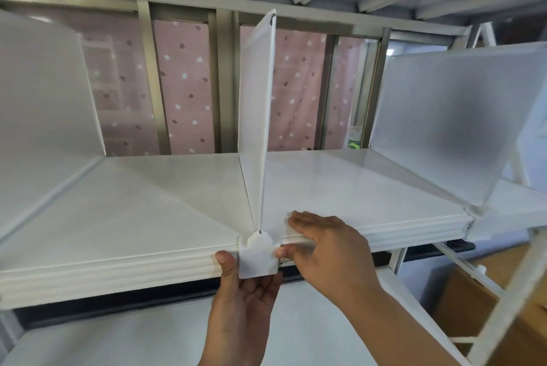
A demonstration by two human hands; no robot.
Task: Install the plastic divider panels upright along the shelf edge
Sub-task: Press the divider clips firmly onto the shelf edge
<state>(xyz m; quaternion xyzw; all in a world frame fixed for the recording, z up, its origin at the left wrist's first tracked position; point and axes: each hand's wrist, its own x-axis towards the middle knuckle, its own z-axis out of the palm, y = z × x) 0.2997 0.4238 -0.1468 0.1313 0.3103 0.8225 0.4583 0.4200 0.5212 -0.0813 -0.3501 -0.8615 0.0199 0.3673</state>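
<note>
Shelf: a white shelf (154, 205) with a ribbed front edge, running left to right across a white frame.
Seam: a thin line crosses the shelf surface front to back, just left of the middle panel.
Middle panel: a frosted plastic divider (257, 117) stands upright on the shelf, its white clip (258, 257) hooked over the front edge.
Left panel: another divider (41, 93) stands on the shelf at the left.
Right panel: a third divider (450, 122) stands at the shelf's right end.
</note>
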